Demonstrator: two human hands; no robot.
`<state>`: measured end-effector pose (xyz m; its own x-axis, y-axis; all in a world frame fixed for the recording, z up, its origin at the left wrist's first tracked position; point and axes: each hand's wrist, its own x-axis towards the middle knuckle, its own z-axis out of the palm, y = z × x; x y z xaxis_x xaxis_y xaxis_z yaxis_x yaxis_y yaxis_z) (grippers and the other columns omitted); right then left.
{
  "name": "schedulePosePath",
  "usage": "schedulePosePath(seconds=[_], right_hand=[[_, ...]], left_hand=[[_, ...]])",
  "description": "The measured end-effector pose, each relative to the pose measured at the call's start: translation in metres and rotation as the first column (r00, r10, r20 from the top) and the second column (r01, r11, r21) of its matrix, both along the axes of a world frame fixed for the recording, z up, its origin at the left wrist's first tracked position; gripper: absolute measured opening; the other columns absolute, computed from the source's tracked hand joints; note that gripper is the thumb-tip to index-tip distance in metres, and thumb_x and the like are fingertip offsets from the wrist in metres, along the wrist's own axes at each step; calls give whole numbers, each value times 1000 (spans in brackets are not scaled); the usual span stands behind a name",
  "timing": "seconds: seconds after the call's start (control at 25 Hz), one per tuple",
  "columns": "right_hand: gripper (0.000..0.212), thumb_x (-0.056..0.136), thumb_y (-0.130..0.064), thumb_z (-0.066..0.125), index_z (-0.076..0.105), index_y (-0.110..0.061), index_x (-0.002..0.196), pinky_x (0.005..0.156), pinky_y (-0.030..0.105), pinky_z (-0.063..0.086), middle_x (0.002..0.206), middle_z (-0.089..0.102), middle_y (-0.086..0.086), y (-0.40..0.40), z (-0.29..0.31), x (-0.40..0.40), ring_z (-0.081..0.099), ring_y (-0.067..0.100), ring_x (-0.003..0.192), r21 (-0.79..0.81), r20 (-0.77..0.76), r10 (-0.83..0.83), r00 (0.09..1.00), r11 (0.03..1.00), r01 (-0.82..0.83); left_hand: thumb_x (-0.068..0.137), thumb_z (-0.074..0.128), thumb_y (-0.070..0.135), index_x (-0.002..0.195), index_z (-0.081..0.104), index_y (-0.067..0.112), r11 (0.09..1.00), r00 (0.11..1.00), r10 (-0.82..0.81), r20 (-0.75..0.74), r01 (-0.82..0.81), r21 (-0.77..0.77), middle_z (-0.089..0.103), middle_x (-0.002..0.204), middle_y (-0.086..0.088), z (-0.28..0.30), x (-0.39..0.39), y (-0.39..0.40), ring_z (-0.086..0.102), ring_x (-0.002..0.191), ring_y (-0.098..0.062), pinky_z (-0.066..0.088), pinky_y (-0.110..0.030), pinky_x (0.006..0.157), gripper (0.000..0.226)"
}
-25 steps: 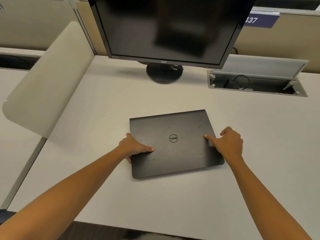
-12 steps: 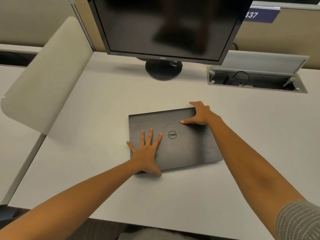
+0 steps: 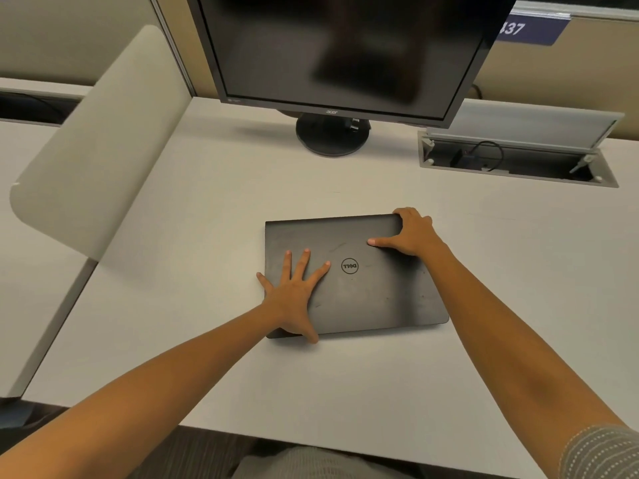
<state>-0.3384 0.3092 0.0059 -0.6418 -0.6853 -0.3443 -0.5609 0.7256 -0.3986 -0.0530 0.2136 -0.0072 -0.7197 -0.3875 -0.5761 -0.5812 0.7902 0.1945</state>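
Note:
A closed black laptop (image 3: 373, 292) with a round logo lies flat in the middle of the white desk (image 3: 214, 216). My left hand (image 3: 294, 295) presses flat on the lid's near-left part, fingers spread and straight, thumb along the front edge. My right hand (image 3: 411, 233) is at the far-right corner of the lid. Its thumb lies on top and its fingers curl over the far edge, gripping it.
A dark monitor (image 3: 345, 50) on a round stand (image 3: 332, 138) is at the back of the desk. An open cable hatch (image 3: 515, 160) with a raised lid sits at the back right. A curved beige divider (image 3: 100, 140) borders the left side.
Both hands left the laptop's sides. The left one spread flat on the lid; the right one went to the far-right corner, where its fingers now curl over the far edge.

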Motion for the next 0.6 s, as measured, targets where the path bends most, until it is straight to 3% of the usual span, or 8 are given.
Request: schedulePosePath(seconds=[0.36, 0.6], right_hand=[[107, 69, -73, 72, 33, -18, 152, 109, 50, 37, 157, 35, 4, 32, -8, 20, 31, 36, 138, -100, 17, -150, 989, 984, 151], [106, 71, -75, 69, 32, -18, 152, 109, 49, 37, 158, 33, 3, 38, -15, 27, 32, 37, 138, -119, -24, -172, 985, 979, 168]], left_hand=[[49, 91, 52, 149, -26, 54, 991, 991, -131, 28, 132, -11, -39, 160, 8, 5, -3, -23, -39, 146, -33, 1, -86, 103, 153], [47, 93, 55, 149, -25, 54, 985, 985, -171, 22, 171, 3, -40, 160, 8, 5, -3, -29, -39, 146, -32, 0, -85, 106, 156]])
